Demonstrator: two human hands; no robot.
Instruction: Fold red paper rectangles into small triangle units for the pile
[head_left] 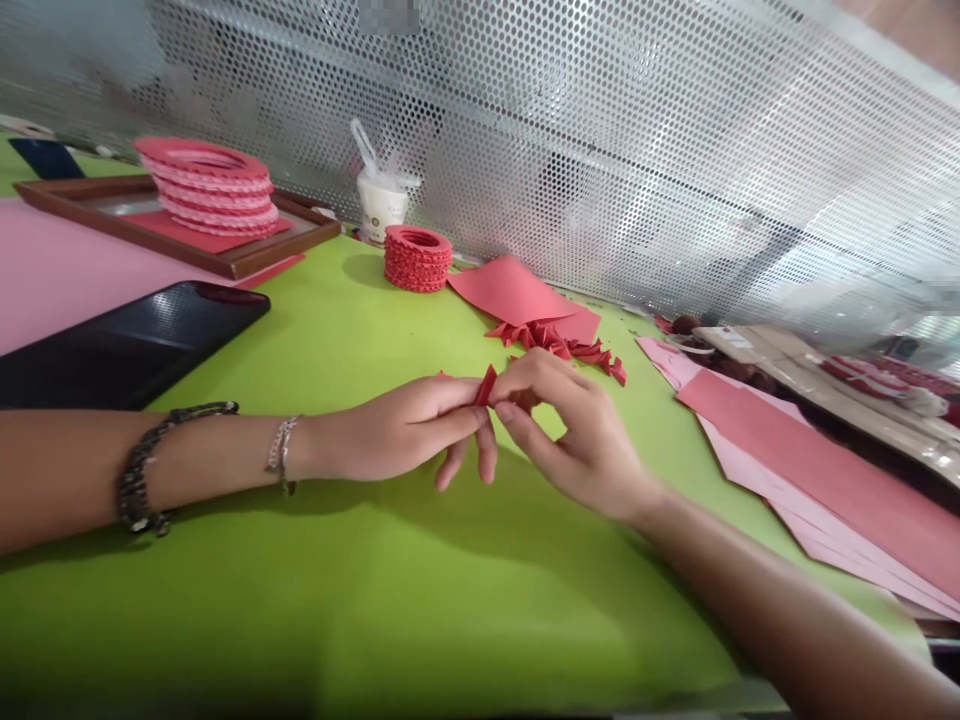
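Both hands meet over the middle of the green tabletop (360, 600); the left hand (405, 430) and the right hand (577, 430) pinch one small red piece (486, 386) between thumbs and fingertips, fingers closed on it, the piece held just above the surface and standing up between them; the left wrist bears two bracelets (150, 465). By the look of it the step in hand is folding or creasing this bit of paper; the next move seems to call for a firm pinch along the fold and both hands keeping the edges lined up, since the piece is tiny and mostly hidden by the fingers.

Behind the hands, toward the far edge, lies a heap of folded bits (559, 342) touching a red sheet (514, 290); just beside that, a small red ring (418, 257); behind it a white cup (381, 205) against the mesh screen (637, 150). At the far left corner a wooden tray (240, 262) carries a stack of larger rings (206, 185); a dark phone (127, 340) lies near the left edge; pink sheets (825, 480) spread along the right edge.
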